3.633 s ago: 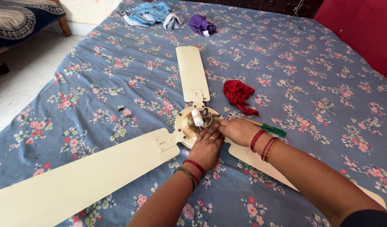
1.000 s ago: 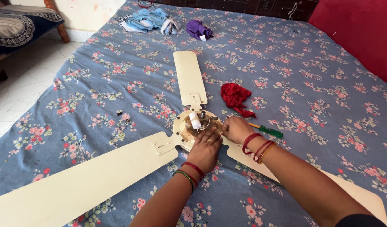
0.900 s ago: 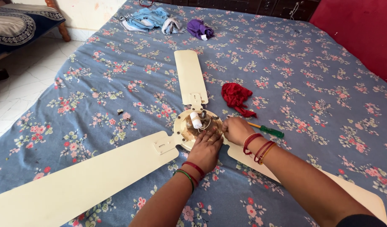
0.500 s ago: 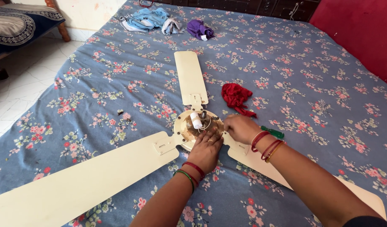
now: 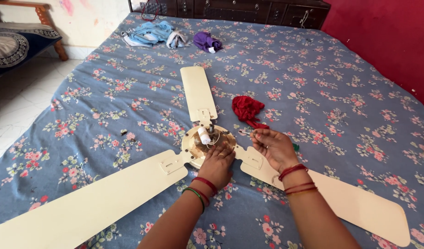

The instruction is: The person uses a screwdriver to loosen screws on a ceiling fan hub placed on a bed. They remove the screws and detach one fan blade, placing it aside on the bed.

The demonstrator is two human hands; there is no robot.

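Observation:
A cream ceiling fan lies on a blue floral bedsheet (image 5: 341, 101), its round motor hub (image 5: 203, 136) facing up with a white capacitor and wires on it. My left hand (image 5: 219, 161) rests on the near rim of the hub. My right hand (image 5: 272, 146) hovers just right of the hub and grips a screwdriver (image 5: 244, 133); its thin metal tip points left and a bit of green handle shows behind the hand. Three blades spread from the hub: one far (image 5: 198, 92), one near left (image 5: 92, 203), one near right (image 5: 355, 203).
A crumpled red cloth (image 5: 247, 109) lies just beyond my right hand. A small dark part (image 5: 123, 132) sits on the sheet left of the hub. Blue clothes (image 5: 149, 33) and a purple cloth (image 5: 206, 42) lie at the far end. Tiled floor (image 5: 18, 101) is beyond the bed's left edge.
My right hand has come off the hub's right side and moved slightly right, now holding the screwdriver with its tip showing. My left hand stays on the hub.

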